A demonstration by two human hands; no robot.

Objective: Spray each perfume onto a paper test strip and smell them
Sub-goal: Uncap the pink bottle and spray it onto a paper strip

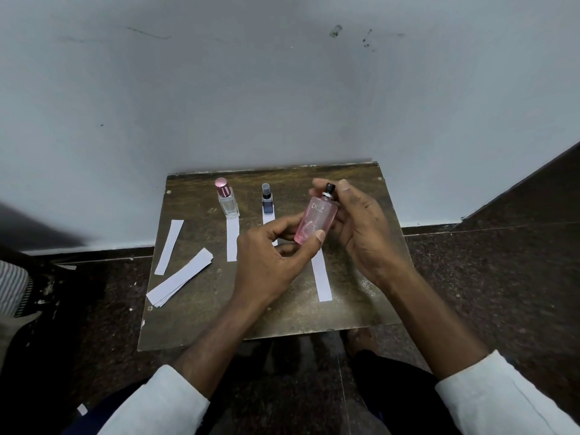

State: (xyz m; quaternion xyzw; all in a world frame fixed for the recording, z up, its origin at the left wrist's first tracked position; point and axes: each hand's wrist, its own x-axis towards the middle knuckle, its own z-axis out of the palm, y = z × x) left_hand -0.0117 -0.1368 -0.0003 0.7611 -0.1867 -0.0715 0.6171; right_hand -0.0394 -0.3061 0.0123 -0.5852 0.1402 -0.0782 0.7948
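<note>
**Pink perfume bottle held in both hands above the table**

Hands are raised together over a small wooden table. The lower end of the pink bottle is pinched by thumb and fingers of the left hand; its black spray top is gripped by the curled fingers of the right hand. A paper strip is seen flat on the table beneath the bottle. Farther left, a dark bottle and a clear bottle with a pink cap are each stood on the far end of a strip. A single strip and a stack of strips are laid near the left edge.
</note>
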